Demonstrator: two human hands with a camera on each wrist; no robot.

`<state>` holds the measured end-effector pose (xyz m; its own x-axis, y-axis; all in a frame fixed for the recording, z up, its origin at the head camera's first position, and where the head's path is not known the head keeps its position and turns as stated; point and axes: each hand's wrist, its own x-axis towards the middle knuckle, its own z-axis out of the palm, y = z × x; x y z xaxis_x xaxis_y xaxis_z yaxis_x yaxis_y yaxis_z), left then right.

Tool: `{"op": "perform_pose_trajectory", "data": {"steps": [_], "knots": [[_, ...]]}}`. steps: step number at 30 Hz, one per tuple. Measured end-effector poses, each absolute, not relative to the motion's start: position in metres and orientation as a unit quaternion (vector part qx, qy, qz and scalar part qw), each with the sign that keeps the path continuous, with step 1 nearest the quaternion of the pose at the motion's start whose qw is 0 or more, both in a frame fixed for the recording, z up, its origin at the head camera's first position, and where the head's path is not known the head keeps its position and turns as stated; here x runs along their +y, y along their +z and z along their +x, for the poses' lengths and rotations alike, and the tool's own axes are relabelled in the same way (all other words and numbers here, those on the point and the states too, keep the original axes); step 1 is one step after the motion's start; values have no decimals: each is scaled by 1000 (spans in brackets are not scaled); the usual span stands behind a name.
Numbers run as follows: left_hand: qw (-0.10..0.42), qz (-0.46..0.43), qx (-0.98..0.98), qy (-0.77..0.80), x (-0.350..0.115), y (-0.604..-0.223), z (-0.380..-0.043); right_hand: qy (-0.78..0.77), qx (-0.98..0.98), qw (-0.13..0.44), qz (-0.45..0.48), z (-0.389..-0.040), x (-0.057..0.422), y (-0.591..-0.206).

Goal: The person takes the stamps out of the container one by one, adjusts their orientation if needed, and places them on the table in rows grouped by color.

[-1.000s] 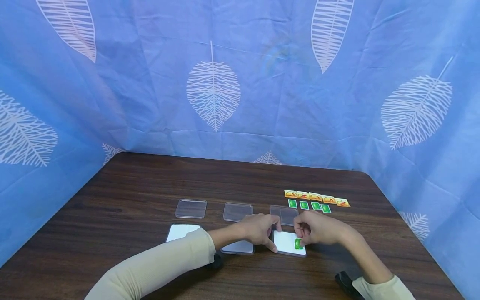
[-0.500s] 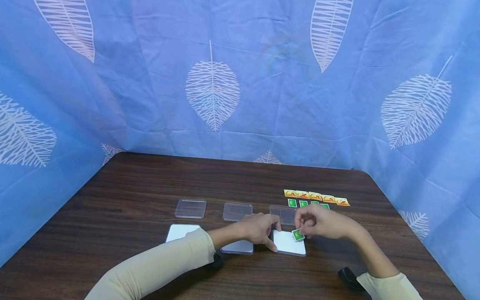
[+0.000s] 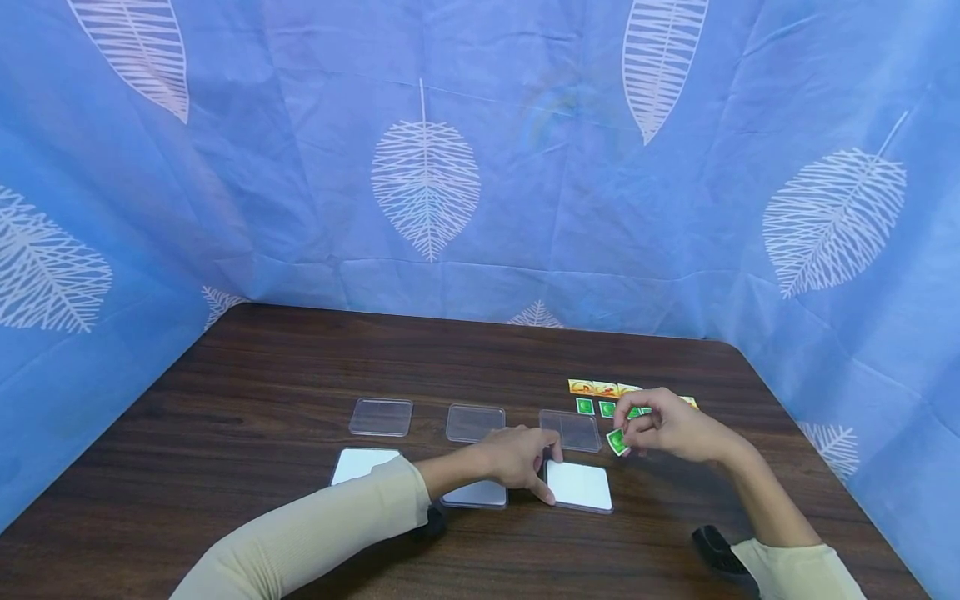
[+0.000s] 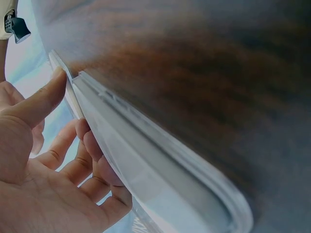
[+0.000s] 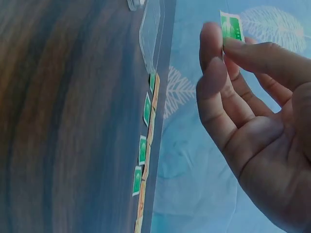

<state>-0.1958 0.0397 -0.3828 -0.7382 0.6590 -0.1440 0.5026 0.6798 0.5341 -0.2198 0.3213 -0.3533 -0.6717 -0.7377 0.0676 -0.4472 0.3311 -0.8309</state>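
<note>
My left hand [image 3: 513, 457] holds the left end of a shallow clear plastic case [image 3: 579, 486] with a white top, its thumb at the near corner and its index finger at the far one. The left wrist view shows the thumb [image 4: 41, 99] and curled fingertips against white-filled case edges. Between thumb and index finger, my right hand [image 3: 671, 427] pinches a small green stamp with a white border [image 3: 617, 442], raised to the right of a clear lid [image 3: 570, 431]. In the right wrist view, the same green stamp [image 5: 232, 27] stands upright in the fingertips.
Two more white-topped cases [image 3: 474, 495] sit to the left, partly under the left arm. Clear lids [image 3: 381, 417] lie behind them. Several green stamps [image 3: 584, 406] and a row of orange-yellow stamps [image 3: 581, 387] lie at back right, partly hidden by my right hand.
The green stamp has been lifted off the case's white top. My right hand has carried it up, back and to the right. My left hand has stayed in place.
</note>
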Motion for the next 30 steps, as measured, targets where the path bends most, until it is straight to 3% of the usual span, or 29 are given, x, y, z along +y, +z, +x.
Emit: {"op": "perform_pose_trajectory", "data": {"steps": [12, 30], "knots": [[166, 314, 906, 232, 40, -382, -194, -433, 837, 128, -310, -220, 332, -348], [168, 316, 902, 240, 40, -380, -193, -418, 853, 95, -297, -226, 347, -353]]}}
